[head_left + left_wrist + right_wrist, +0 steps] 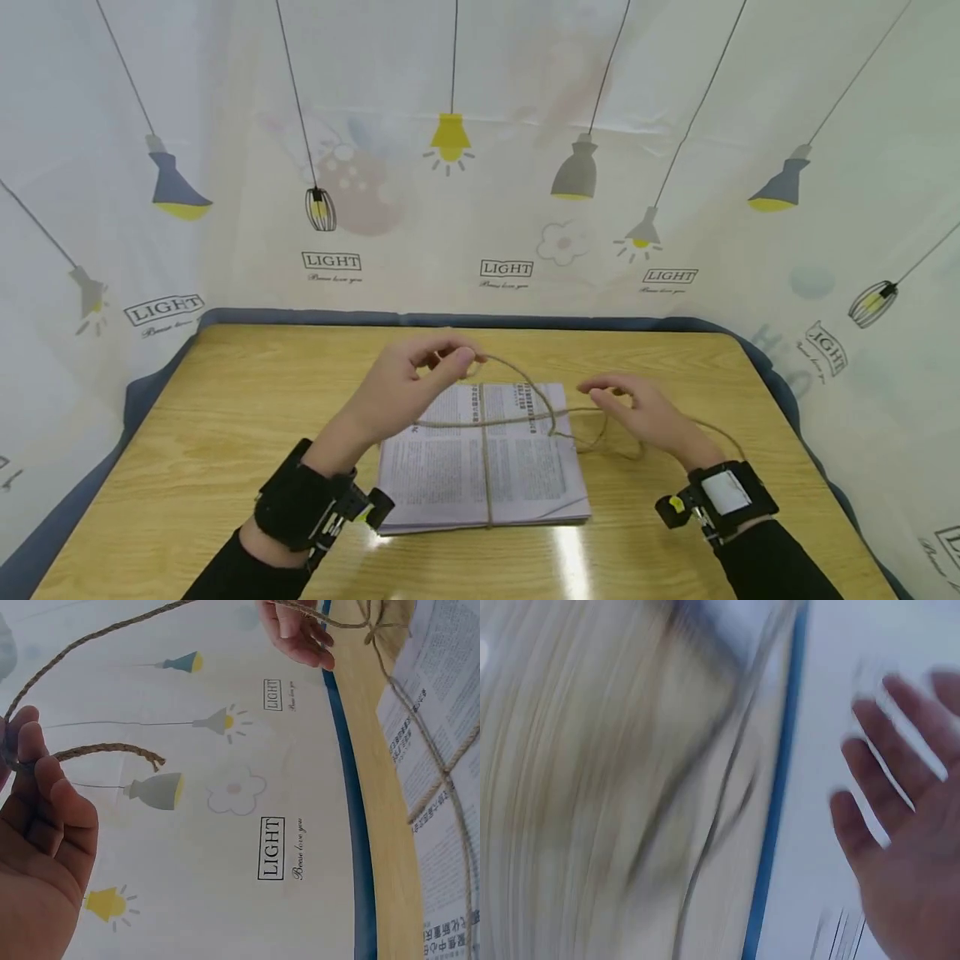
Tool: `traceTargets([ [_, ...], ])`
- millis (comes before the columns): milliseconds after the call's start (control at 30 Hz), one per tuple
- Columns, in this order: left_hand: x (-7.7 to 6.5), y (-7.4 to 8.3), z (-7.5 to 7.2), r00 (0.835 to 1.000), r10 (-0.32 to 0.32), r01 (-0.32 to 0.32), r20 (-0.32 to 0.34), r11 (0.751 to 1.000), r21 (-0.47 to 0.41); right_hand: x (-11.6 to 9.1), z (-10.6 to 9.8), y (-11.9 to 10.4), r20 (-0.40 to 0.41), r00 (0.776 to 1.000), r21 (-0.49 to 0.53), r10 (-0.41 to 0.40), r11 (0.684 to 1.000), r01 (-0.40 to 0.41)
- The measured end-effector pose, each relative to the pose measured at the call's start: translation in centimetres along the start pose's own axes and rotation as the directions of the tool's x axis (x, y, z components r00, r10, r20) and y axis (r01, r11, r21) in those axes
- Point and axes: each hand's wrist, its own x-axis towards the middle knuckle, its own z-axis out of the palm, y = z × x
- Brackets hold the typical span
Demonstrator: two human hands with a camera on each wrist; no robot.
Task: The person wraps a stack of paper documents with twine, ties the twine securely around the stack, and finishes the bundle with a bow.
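Observation:
A stack of newspapers [442,483] lies on the table with brown twine [486,467] running across it both ways. Above its far edge, my left hand [408,379] pinches the twine near one end; in the left wrist view a short frayed tail [112,748] sticks out past the fingers. From that pinch the cord curves down to a crossing near the stack's right edge. My right hand [645,412] is raised to the right of the stack, near the loose twine. In the blurred right wrist view its fingers [885,780] are spread, with nothing between them.
Loose twine [600,442] trails over the wooden table [247,467] to the right, passing behind the right wrist. A dark blue edge [525,320] borders the table, and a white curtain [420,50] printed with lamps hangs behind it.

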Motion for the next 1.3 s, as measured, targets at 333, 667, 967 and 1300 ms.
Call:
traceTargets([
  [333,0.3,-1.6,-3.1,0.962,0.031,-0.001,-0.272,0.994,0.111,1.3,3.7,-7.5,0.261,0.934,0.503,-0.244,0.860,0.084],
  [667,-1.0,-5.8,-4.2,0.960,-0.102,0.165,-0.259,0.959,0.232,1.1,7.4,-10.6,0.413,0.866,0.437,-0.282,0.895,0.083],
  [967,-1.1,-7.7,-3.3,0.956,-0.163,0.228,-0.243,0.936,0.268,1.6,8.7,-8.1,0.312,0.941,0.087,-0.128,0.991,0.106],
  [1300,-1.0,-10.1,-0.2,0.977,-0.185,0.211,-0.110,0.923,0.322,2.7,7.8,-5.6,0.139,0.980,-0.149,0.143,0.981,-0.122],
])
